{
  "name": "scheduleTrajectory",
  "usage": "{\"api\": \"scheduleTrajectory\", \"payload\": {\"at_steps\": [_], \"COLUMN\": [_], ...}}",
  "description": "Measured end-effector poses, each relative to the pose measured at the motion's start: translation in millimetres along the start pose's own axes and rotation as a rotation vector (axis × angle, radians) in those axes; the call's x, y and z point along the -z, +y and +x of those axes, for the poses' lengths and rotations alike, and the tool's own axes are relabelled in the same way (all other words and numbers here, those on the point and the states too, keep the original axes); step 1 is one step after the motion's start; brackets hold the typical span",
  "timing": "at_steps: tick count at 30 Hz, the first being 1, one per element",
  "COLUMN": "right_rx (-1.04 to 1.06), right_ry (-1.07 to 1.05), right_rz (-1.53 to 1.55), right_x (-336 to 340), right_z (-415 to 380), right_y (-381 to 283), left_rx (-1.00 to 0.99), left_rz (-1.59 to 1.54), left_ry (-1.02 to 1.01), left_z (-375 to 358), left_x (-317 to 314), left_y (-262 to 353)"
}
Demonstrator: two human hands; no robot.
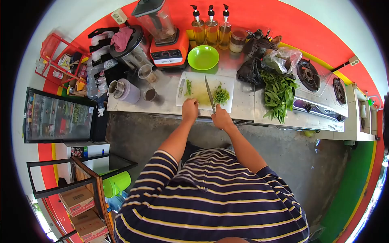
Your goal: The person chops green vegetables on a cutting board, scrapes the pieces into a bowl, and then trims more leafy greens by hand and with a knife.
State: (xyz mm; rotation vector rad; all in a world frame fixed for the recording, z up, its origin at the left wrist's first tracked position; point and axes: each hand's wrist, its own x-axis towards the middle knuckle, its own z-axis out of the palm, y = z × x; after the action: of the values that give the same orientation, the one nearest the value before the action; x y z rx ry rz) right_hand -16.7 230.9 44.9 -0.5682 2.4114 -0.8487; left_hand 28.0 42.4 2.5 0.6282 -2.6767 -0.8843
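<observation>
My right hand (222,117) is wrapped round the handle of a kitchen knife (209,90), whose blade points away from me over a white cutting board (230,83). Just right of the blade lies a small heap of chopped greens (221,96). My left hand (190,110) rests at the near edge of the board with its fingers curled in; whatever they may hold is hidden. Beyond it, a few long green pieces (188,87) lie on the left part of the board. Behind the board stands a bright green bowl (203,58).
A red blender (168,52) and a grey tumbler (125,91) stand to the left. Oil pump bottles (211,30) line the back wall. On the right are a black plastic bag (249,72), leafy greens (279,95) and a gas stove (320,89). The steel counter's front edge runs below my hands.
</observation>
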Motion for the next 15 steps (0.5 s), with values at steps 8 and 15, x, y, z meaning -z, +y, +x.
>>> {"api": "scheduleTrajectory", "payload": {"at_steps": [8, 15], "right_rx": [0.012, -0.073], "right_ry": [0.103, 0.162], "right_rz": [-0.060, -0.091], "right_x": [-10, -36], "right_z": [14, 34], "right_y": [-8, -29], "left_rx": [-0.131, -0.298], "left_rz": [-0.126, -0.190], "left_ry": [-0.130, -0.059], "left_z": [37, 30], "left_x": [-1, -3], "left_y": [2, -8]}}
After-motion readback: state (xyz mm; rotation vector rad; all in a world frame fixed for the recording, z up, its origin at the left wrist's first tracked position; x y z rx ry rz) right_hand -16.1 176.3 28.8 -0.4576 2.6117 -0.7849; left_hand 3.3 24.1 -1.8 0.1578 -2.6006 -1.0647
